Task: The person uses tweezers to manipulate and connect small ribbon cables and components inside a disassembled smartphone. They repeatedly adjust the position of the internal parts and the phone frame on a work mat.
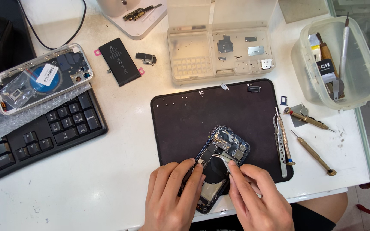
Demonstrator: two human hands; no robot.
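The left hand (170,199) lies at the near edge of the white table (108,179), its fingers closed around the near left side of an opened phone body (219,164) and pinning it down. The right hand (255,199) sits just beside it, thumb and forefinger pinched narrow on a thin metal tool (224,160) whose tip rests among the phone's inner parts. The phone body lies tilted on the near part of a black work mat (219,107), partly overhanging its near edge.

On the mat's right edge lie tweezers (279,143) and a screwdriver (286,143) side by side; two more brass-coloured screwdrivers (313,152) lie on the table to the right. To the left sits a black keyboard (43,137). Farther left, a second phone housing (41,79) rests on bubble wrap. A loose black battery (119,61) lies near it. Beyond the mat stands a clear parts tray (219,53), lid open. At far right, a clear plastic tub (343,64) holds tools.
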